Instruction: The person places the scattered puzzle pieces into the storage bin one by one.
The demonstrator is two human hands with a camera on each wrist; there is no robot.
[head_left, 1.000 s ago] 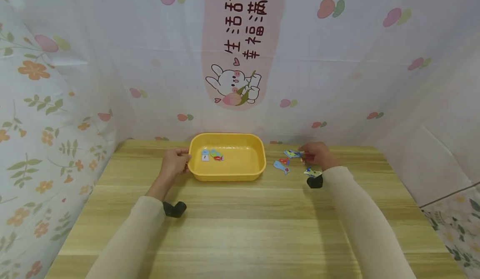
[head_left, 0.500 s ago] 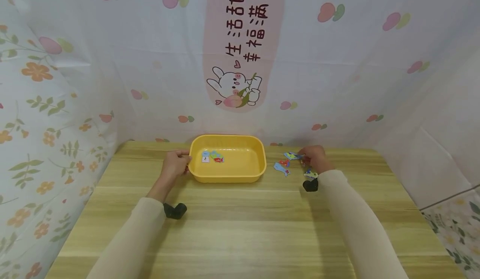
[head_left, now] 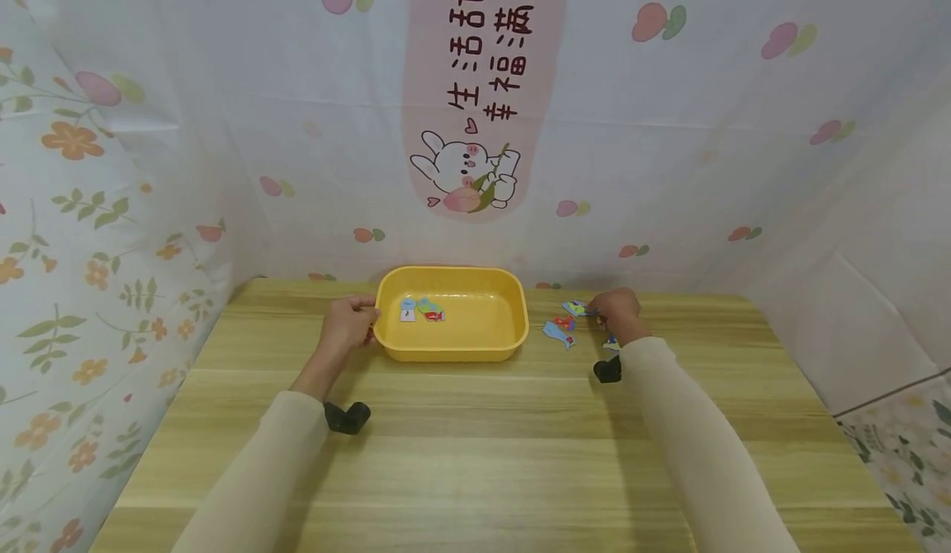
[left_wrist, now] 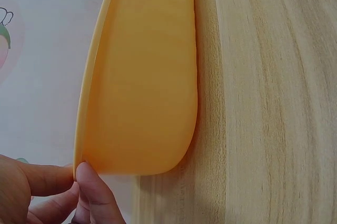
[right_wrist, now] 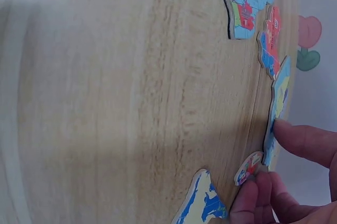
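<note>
My left hand pinches the left end of a yellow plastic basin; in the left wrist view its thumb and fingers meet across the rim. Inside the basin lie a few flat printed puzzle pieces. To the right, my right hand pinches the near end of a light-blue and yellow puzzle piece, thumb along one edge and fingertips at its end. A small rounded piece sits right beside those fingertips. Close by lie a red-and-blue piece, a blue fish-tailed piece and a cream-and-blue piece.
Everything stands on a wood-grain table with a patterned white curtain rising at its back edge. Black wrist mounts stick out below both sleeves.
My right hand and forearm have shifted slightly left and turned at the loose pieces, with the sleeve covering more of the nearest one. The left hand and basin stay put.
</note>
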